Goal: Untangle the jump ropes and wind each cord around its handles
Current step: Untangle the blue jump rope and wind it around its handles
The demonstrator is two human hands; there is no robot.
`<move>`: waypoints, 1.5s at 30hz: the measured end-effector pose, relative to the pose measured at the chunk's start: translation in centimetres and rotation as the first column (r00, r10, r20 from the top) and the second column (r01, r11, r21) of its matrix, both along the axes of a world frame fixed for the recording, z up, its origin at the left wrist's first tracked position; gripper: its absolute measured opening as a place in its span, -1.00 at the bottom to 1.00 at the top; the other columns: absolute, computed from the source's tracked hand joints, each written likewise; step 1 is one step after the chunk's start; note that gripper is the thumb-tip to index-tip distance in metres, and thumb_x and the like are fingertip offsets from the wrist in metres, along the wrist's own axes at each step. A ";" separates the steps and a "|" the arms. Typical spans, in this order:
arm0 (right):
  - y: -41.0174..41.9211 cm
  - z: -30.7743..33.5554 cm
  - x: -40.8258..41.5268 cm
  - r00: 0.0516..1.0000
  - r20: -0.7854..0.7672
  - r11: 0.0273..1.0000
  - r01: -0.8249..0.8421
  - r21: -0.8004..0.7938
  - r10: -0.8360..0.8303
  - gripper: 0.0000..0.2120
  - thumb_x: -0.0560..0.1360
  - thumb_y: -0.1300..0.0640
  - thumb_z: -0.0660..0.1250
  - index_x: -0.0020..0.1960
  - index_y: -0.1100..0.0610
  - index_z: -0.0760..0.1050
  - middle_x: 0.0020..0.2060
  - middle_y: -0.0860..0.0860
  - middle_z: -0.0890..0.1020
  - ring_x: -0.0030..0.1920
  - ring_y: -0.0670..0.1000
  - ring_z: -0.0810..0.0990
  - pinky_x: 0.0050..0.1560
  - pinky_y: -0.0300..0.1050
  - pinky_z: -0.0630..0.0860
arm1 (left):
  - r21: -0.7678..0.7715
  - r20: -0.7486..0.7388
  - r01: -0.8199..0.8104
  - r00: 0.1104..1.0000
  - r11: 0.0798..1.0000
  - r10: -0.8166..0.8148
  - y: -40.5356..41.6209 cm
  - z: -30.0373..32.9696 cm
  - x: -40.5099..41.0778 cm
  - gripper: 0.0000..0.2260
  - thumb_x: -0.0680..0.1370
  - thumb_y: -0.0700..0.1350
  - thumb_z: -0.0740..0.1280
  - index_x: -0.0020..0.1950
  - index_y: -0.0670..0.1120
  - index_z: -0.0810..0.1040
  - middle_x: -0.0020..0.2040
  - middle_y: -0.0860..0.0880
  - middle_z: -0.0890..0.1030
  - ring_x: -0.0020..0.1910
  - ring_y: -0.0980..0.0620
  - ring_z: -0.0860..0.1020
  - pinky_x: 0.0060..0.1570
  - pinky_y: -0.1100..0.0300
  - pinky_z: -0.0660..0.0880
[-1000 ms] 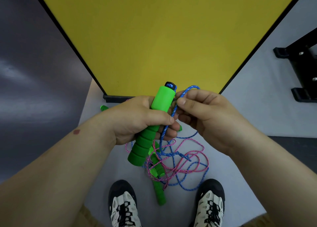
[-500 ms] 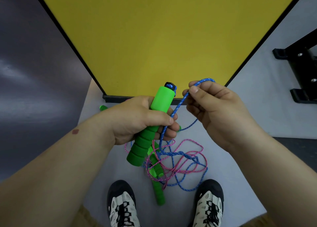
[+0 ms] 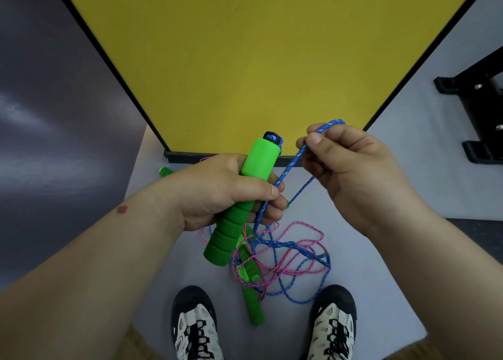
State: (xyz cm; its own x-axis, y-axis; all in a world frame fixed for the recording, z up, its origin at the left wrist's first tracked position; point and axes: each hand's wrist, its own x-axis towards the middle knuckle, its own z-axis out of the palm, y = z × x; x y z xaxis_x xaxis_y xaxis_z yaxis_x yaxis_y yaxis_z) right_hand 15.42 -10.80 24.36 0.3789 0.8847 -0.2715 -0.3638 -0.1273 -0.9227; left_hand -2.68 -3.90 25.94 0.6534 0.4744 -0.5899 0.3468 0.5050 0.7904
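Green handle (image 3: 246,193): was held tilted above the floor, its smooth upper end pointed away from the person and its ribbed lower end pointed toward the shoes; a black and blue cap was seen at the upper end.
Left hand (image 3: 226,191): was wrapped round the middle of the green handle, the thumb laid across the front and the fingers curled behind it.
Blue cord (image 3: 285,173): was run from the cap of the held handle, was looped up over the right hand, and was dropped past the left fingertips to the pile below.
Right hand (image 3: 353,174): was closed on a loop of the blue cord, pinched between thumb and forefinger, just beside the top of the handle.
Pink cord (image 3: 307,225): was laid on the floor, tangled with the blue cord.
Other handles (image 3: 251,297): were laid among the cords between the shoes; another green end (image 3: 164,171) was seen behind the left wrist.
Floor (image 3: 408,264): was grey and bore the tangle.
Shoes (image 3: 194,324): were set on either side of the pile.
Yellow panel (image 3: 258,55): was stood ahead, black-edged.
Black frame (image 3: 479,109): was seen at the far right.
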 end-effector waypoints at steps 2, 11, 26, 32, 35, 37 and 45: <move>0.0 0.0 0.0 1.000 -0.019 1.000 0.000 -0.009 -0.001 -0.95 0.56 0.28 0.36 -0.02 0.20 0.59 -0.19 0.04 0.70 -0.15 -0.01 0.65 -0.06 -0.18 0.56 | 0.004 -0.001 -0.004 1.000 1.000 0.004 0.0 0.0 0.1 -0.88 0.55 -0.33 0.35 0.07 -0.27 0.51 -0.13 -0.20 0.70 -0.23 -0.09 0.68 -0.22 0.15 0.61; -0.5 -0.2 -1.1 0.967 0.004 0.964 -0.255 -0.073 0.256 -0.93 0.51 0.27 0.38 -0.13 0.18 0.61 -0.17 0.13 0.68 -0.16 0.04 0.63 -0.06 -0.14 0.58 | -0.010 0.020 -0.017 1.000 1.000 0.018 0.0 0.0 0.1 -0.91 0.55 -0.35 0.34 0.04 -0.25 0.54 -0.18 -0.17 0.68 -0.25 -0.06 0.67 -0.22 0.16 0.61; -0.3 -0.3 -0.6 0.991 -0.067 0.992 -0.116 -0.054 0.112 -0.94 0.50 0.22 0.40 -0.04 0.20 0.59 -0.11 0.08 0.68 -0.12 0.01 0.64 -0.03 -0.12 0.55 | 0.006 0.014 -0.002 1.000 1.000 0.001 -0.1 0.0 0.0 -0.89 0.55 -0.36 0.34 0.07 -0.28 0.53 -0.16 -0.20 0.69 -0.25 -0.08 0.67 -0.24 0.18 0.59; -0.5 -0.3 -1.2 0.970 0.019 0.969 -0.239 -0.059 0.240 -0.95 0.50 0.30 0.39 -0.11 0.18 0.61 -0.16 0.15 0.68 -0.18 0.05 0.63 -0.03 -0.10 0.57 | -0.004 0.031 -0.008 0.999 1.000 0.008 -0.1 0.2 0.1 -0.91 0.55 -0.36 0.33 0.03 -0.24 0.54 -0.19 -0.17 0.69 -0.27 -0.05 0.68 -0.26 0.18 0.60; -0.4 -0.3 -1.0 0.987 0.044 0.987 -0.153 -0.043 0.155 -0.91 0.50 0.28 0.42 -0.14 0.12 0.62 -0.21 0.03 0.68 -0.17 0.00 0.62 -0.05 -0.13 0.54 | -0.012 0.019 0.002 1.000 1.000 -0.002 0.1 0.1 -0.1 -0.89 0.55 -0.34 0.34 0.07 -0.26 0.53 -0.15 -0.19 0.69 -0.24 -0.08 0.68 -0.23 0.17 0.60; -0.2 -0.3 -0.7 0.995 0.045 0.996 -0.085 -0.032 0.086 -0.93 0.51 0.27 0.41 -0.11 0.13 0.62 -0.22 0.02 0.68 -0.16 0.00 0.62 -0.04 -0.13 0.53 | -0.010 0.010 0.014 1.000 1.000 -0.014 0.0 0.0 -0.1 -0.89 0.54 -0.34 0.35 0.06 -0.26 0.52 -0.14 -0.20 0.70 -0.23 -0.08 0.68 -0.21 0.15 0.61; -0.3 -0.1 -0.5 0.995 -0.051 0.995 -0.089 -0.052 0.086 -0.95 0.53 0.24 0.38 -0.10 0.17 0.60 -0.13 0.06 0.68 -0.14 0.00 0.61 -0.03 -0.13 0.55 | 0.009 0.009 0.012 1.000 1.000 -0.012 -0.1 0.1 -0.1 -0.91 0.55 -0.35 0.35 0.04 -0.26 0.53 -0.15 -0.20 0.69 -0.24 -0.08 0.68 -0.26 0.18 0.60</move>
